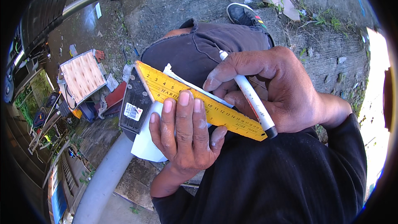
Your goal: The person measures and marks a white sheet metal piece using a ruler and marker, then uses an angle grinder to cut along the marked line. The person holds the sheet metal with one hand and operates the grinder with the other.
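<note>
1. L hand (182, 137), ctr of frame, lower half: back of hand up, fingers straight & close together, laid flat on the ruler face; thumb out to the side near its lower edge. Not curled round anything visible; underside hidden.
2. R hand (273, 87), R of ctr: fingers bent, closed on a marker between index finger & thumb.
3. Marker (251, 93), white body, blk lower end: slanted, thin end up-L, blk end down-R by the ruler's far end.
4. Square, yellow blade (170, 85) w/ blk marks: mid-frame, running diag. from upper L to lower R. Blk stock (137, 99) w/ wht label, at blade's L end.
5. White sheet (149, 149): partly under square & L hand, left of ctr.
6. Leg in dk trousers (166, 52), upper ctr; dk shoe (244, 14) beyond, top of frame.
7. Grey pipe (101, 178), thick, curved: lower L.
8. Box w/ pale wood panel (83, 76): L side, on ground.
9. Cardboard scrap (286, 6), torn: upper R.
</note>
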Demonstrator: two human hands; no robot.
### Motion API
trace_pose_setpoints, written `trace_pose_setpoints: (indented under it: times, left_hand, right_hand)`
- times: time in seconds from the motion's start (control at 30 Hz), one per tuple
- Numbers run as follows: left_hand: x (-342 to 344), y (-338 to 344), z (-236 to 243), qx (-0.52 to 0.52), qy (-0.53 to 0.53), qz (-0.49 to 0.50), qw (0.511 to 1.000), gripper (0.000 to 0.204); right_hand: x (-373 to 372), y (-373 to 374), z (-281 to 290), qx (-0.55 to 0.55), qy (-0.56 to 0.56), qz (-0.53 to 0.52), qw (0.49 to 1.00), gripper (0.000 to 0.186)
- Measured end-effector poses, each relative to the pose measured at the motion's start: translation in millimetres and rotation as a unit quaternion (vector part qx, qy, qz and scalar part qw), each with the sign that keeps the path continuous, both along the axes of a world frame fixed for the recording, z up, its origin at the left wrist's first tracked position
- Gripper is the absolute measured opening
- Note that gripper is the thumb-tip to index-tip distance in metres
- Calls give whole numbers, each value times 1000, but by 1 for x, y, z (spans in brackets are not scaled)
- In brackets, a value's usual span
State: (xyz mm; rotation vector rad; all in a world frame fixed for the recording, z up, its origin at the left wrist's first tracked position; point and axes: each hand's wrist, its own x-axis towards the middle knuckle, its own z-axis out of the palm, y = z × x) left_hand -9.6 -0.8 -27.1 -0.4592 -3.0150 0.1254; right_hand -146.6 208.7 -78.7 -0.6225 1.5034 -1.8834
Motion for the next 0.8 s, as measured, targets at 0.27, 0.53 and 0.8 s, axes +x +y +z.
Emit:
trace_pose_setpoints:
  times: [0.27, 0.53, 0.8]
  left_hand:
    - [-1, 0, 0, 0, 2, 0, 1000, 58]
    - [-1, 0, 0, -1, -1, 2, 1000, 58]
    - [-1, 1, -1, 3, 10, 1, 1000, 57]
  right_hand:
    - [-1, 2, 1, 9, -9, 10, 1000, 24]
    - [0, 4, 4, 8, -39, 27, 999, 29]
    - [-1, 3, 3, 17, -18, 20, 999, 29]
